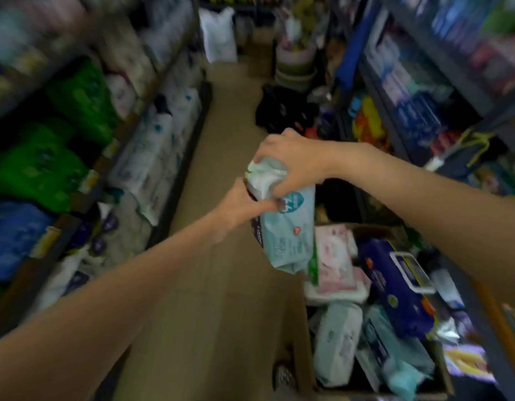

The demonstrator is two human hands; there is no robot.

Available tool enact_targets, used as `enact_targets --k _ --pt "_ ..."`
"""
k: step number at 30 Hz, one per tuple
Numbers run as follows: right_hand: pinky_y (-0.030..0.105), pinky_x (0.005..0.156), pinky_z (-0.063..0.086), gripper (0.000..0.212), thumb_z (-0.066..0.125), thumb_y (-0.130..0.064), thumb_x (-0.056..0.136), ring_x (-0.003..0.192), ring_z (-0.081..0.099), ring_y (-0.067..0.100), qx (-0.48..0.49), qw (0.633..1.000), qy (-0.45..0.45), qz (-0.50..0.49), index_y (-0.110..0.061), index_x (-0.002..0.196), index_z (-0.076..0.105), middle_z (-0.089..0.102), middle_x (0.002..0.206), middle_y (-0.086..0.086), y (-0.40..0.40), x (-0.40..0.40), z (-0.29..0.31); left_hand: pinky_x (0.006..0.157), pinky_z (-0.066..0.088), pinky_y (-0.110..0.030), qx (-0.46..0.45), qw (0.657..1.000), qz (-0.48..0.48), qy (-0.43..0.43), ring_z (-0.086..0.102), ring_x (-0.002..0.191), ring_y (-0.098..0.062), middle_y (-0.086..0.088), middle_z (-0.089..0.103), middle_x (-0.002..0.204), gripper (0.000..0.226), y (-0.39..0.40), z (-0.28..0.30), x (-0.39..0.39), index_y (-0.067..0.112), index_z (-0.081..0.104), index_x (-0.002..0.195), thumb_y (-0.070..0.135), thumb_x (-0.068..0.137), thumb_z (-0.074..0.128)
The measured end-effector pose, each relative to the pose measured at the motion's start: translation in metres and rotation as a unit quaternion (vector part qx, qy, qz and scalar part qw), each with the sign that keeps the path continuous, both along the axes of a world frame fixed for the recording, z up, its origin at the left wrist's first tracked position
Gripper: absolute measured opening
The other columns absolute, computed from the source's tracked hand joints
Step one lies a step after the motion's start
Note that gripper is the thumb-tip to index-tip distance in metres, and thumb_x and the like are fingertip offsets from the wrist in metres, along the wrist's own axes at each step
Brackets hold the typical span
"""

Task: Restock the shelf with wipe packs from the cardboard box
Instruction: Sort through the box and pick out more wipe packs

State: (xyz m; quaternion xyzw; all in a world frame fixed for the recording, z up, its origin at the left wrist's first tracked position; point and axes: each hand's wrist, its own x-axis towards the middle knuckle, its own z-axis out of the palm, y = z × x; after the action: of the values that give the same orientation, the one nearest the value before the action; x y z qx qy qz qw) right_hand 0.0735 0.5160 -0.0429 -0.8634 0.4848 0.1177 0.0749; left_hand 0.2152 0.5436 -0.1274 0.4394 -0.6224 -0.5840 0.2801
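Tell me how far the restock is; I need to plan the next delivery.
Done: the left shelf already carries white packs. In hand: both the left hand and right hand grip a light teal wipe pack above the floor. Left: the cardboard box still holds many packs, pink, white and dark blue.

A narrow shop aisle with a dull tan floor runs between tall dark metal shelving on the left and blue-framed shelving on the right. At its far end stand a white sack and stacked pale round tubs. The light is dim and the view blurred.
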Motion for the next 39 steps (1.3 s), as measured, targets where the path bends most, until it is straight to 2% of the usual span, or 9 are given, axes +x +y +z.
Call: enact_targets --k 5,9,12,16,20,24,28,34,39 --pt "0.042 0.108 0.030 0.094 0.072 -0.052 0.069 0.127 0.034 0.037 -0.113 0.969 -0.213 -0.045 -0.017 0.142 0.025 0.030 0.140 0.012 0.030 0.131 0.079 0.067 0.054 -0.028 0.050 0.959 0.273 0.058 0.068 0.072 -0.015 -0.005 0.072 0.091 0.063 0.022 0.095 0.145 0.015 0.067 0.099 0.052 0.047 0.070" --pt "0.050 0.106 0.029 0.111 0.075 -0.057 0.061 0.132 0.028 0.037 -0.283 0.947 -0.147 0.034 -0.019 0.147 0.015 0.018 0.150 0.012 0.067 0.251 0.103 0.066 0.056 -0.032 0.016 0.887 0.418 0.198 0.068 0.068 -0.017 -0.004 0.072 0.092 0.039 0.051 0.185 0.247 0.016 0.063 0.109 0.039 0.077 0.064" --pt "0.056 0.101 0.036 0.109 0.080 -0.051 0.055 0.128 0.045 0.038 -0.496 0.847 -0.162 0.104 -0.011 0.144 0.032 0.037 0.146 0.018 0.082 0.332 0.118 0.051 0.054 -0.026 -0.030 0.850 0.454 0.266 0.066 0.053 -0.015 0.001 0.071 0.067 0.022 0.089 0.249 0.311 0.018 0.063 0.093 0.038 0.086 0.054" --pt "0.057 0.103 0.035 0.063 0.051 -0.025 0.089 0.129 0.042 0.032 -0.676 0.673 -0.264 0.145 -0.012 0.145 0.025 0.036 0.145 0.014 0.086 0.432 0.159 0.061 0.052 -0.030 -0.065 0.830 0.479 0.277 0.064 0.066 -0.020 -0.004 0.068 0.079 0.031 0.146 0.310 0.380 0.019 0.063 0.091 0.046 0.083 0.051" --pt "0.053 0.101 0.038 0.061 0.055 -0.029 0.092 0.121 0.039 0.031 -0.731 0.547 -0.332 0.240 -0.019 0.144 0.026 0.033 0.139 0.012 0.089 0.521 0.220 0.068 0.050 -0.034 -0.108 0.793 0.516 0.306 0.060 0.076 -0.025 -0.009 0.066 0.085 0.042 0.198 0.348 0.441 0.015 0.060 0.100 0.050 0.084 0.045" --pt "0.052 0.099 0.031 0.073 0.062 -0.034 0.084 0.118 0.035 0.031 -0.719 0.489 -0.385 0.309 -0.021 0.144 0.023 0.029 0.135 0.012 0.116 0.603 0.272 0.064 0.049 -0.026 -0.182 0.750 0.563 0.296 0.059 0.072 -0.019 -0.007 0.068 0.068 0.046 0.247 0.376 0.491 0.011 0.061 0.089 0.053 0.085 0.041" --pt "0.050 0.097 0.023 0.091 0.070 -0.045 0.073 0.116 0.029 0.032 -0.658 0.487 -0.446 0.363 -0.018 0.143 0.018 0.023 0.134 0.011 0.148 0.674 0.308 0.068 0.041 -0.024 -0.289 0.647 0.690 0.149 0.049 0.072 -0.012 0.000 0.060 0.077 0.037 0.287 0.389 0.543 0.018 0.058 0.089 0.052 0.085 0.044" --pt "0.049 0.095 0.022 0.096 0.074 -0.035 0.065 0.115 0.028 0.031 -0.613 0.442 -0.494 0.431 -0.020 0.142 0.018 0.024 0.130 0.011 0.198 0.763 0.341 0.108 0.028 -0.047 -0.334 0.267 0.810 -0.402 0.026 0.131 -0.034 -0.018 0.025 0.142 0.073 0.348 0.398 0.613 0.014 0.021 0.142 0.012 0.081 0.062" --pt "0.047 0.090 0.034 0.113 0.085 -0.032 0.041 0.111 0.040 0.031 -0.548 0.485 -0.471 0.493 -0.021 0.142 0.035 0.049 0.128 0.014 0.242 0.824 0.332 0.106 0.024 -0.058 -0.221 0.193 0.724 -0.624 0.014 0.133 -0.046 -0.017 0.008 0.152 0.083 0.360 0.397 0.661 0.022 0.020 0.146 -0.004 0.077 0.057"
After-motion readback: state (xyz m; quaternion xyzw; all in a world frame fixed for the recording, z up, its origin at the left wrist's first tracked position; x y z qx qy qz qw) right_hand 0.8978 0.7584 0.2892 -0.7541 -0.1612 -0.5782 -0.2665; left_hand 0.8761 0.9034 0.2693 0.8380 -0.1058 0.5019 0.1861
